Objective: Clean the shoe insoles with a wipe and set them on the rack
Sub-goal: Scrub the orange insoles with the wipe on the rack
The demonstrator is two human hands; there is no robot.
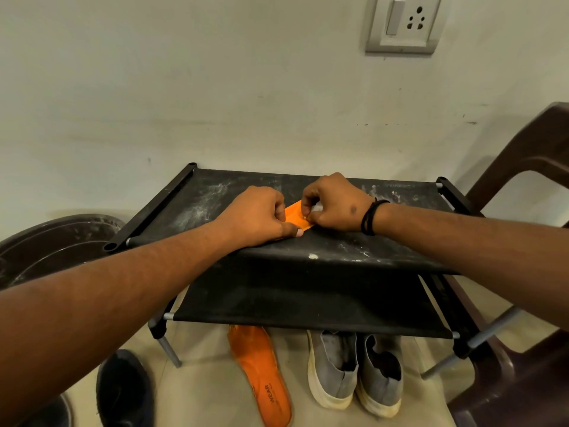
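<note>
Against a pale wall, a dusty black rack (385,241) is seen, and an orange insole (295,217) is pinned on its top shelf. The insole is pressed by the left hand (257,215), fingers curled, while a white wipe (316,208) is pinched against it by the right hand (334,203). Both arms are extended forward. A second insole (261,374) lies on the floor beside grey shoes (357,371).

We find a domestic interior, likely an entryway corner. A low fabric-tiered shoe rack (385,251), dusty, stands against a scuffed painted wall (184,87) bearing a switch-and-socket plate (405,23). Grey shoes (354,371) sit on the tiled floor (200,392) beneath; a brown plastic chair (523,167) stands beside it.
</note>
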